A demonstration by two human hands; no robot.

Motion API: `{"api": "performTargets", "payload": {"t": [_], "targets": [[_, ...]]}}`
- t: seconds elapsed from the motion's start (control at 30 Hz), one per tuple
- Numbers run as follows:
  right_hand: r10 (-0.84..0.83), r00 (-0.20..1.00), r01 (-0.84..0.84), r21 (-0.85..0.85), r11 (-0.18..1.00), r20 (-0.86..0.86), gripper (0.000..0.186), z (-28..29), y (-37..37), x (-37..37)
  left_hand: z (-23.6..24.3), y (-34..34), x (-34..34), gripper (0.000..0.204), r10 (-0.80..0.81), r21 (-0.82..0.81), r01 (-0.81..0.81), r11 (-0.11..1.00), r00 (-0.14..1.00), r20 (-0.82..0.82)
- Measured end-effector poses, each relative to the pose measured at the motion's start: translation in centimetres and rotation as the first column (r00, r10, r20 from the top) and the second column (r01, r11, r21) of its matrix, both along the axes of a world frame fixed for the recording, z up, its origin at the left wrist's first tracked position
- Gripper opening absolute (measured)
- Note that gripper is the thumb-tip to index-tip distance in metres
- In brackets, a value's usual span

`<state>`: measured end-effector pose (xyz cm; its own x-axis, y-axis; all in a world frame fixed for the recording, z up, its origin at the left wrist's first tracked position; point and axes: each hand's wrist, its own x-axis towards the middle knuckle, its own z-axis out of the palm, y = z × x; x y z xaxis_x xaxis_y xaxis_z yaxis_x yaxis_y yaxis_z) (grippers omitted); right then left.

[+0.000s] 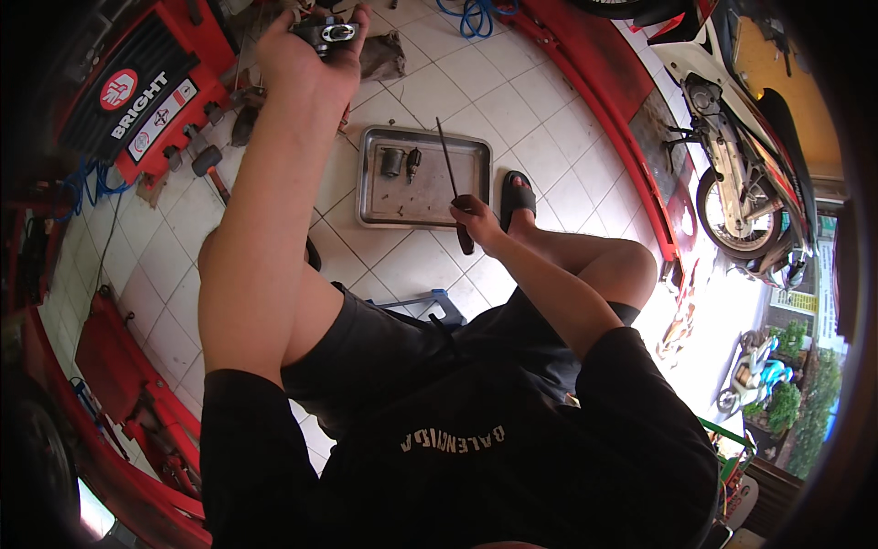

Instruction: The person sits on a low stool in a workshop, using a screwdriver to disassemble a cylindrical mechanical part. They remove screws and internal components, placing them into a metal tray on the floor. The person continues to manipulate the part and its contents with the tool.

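Note:
My left hand (309, 57) is raised at the top of the view, its fingers wrapped round a small dark metal part (338, 33) with a bright oval opening. My fingers hide much of that part. In my right hand (477, 218) is a long-shafted screwdriver (446, 156), gripped by its dark handle with the tip pointing up and away. Just beyond that hand lies a shallow metal tray (363, 197) on the floor. A grey metal cylinder (391, 163) and a slimmer dark part (413, 165) stand or lie in it, with small bits scattered around them.
A hammer (210, 166) rests near a red and black cabinet (151, 101) at left. Red metal frames (604, 128) run along both sides. A motorcycle (732, 165) stands at right. Blue hose (476, 14) coils at the top; a blue stool (430, 302) shows between my legs.

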<state>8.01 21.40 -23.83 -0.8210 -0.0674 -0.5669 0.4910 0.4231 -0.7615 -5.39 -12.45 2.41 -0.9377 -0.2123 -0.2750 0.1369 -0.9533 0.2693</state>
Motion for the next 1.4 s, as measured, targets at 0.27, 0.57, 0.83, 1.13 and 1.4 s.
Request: {"api": "performTargets", "payload": {"t": [0.27, 0.57, 0.83, 1.13, 1.4], "targets": [[0.285, 0.866, -0.062, 0.477, 0.877, -0.411, 0.029, 3.5, -0.7, -2.4, 0.1, 0.0, 0.5, 0.034, 0.036, 0.009, -0.037, 0.999, 0.998, 0.043], [0.074, 0.989, -0.030, 0.322, 0.946, -0.125, 0.028, -1.7, -0.8, -3.8, -0.5, 0.1, 0.9, 0.037, -0.015, -0.031, 0.015, 0.999, 1.000, -0.012], [0.159, 0.928, 0.045, 0.523, 0.851, -0.338, 0.023, -7.6, -1.0, -2.0, -0.9, -1.2, 0.3, 0.033, -0.019, -0.018, 0.018, 1.000, 0.999, -0.040], [0.082, 0.938, 0.068, 0.411, 0.909, -0.337, 0.026, -7.7, -3.7, -3.4, 2.6, -0.1, 1.2, 0.020, 0.103, 0.028, -0.106, 0.994, 0.991, 0.089], [0.263, 0.890, -0.071, 0.457, 0.887, -0.373, 0.025, -6.9, -6.0, -4.0, 3.6, -0.6, 2.4, 0.024, 0.118, 0.049, -0.124, 0.991, 0.986, 0.117]]}}
